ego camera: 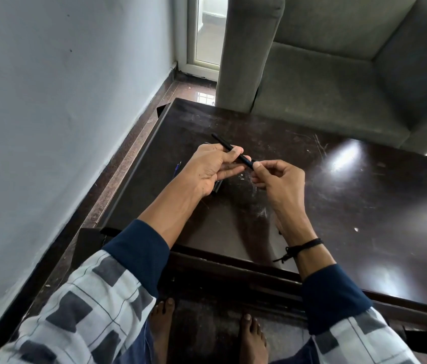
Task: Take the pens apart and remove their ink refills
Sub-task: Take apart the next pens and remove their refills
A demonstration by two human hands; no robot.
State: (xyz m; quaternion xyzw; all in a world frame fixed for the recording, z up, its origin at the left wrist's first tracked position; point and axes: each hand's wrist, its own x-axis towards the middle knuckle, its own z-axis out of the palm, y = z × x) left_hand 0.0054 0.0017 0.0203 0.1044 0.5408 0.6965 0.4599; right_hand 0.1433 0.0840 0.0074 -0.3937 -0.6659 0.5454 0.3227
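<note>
A slim black pen (pixel 223 144) is held above the dark table (pixel 312 206), slanting from far left to near right. My left hand (pixel 209 166) grips its middle between thumb and fingers. My right hand (pixel 275 177) pinches the pen's near end with thumb and forefinger. A blue pen (pixel 177 168) lies on the table just left of my left hand. Another dark piece (pixel 217 185) lies on the table under my left hand, mostly hidden.
A grey-green armchair (pixel 338 74) stands against the table's far edge. A grey wall (pixel 49 127) runs along the left, with a strip of brown floor (pixel 128 153) between it and the table. My bare feet (pixel 204 334) are below the table's near edge.
</note>
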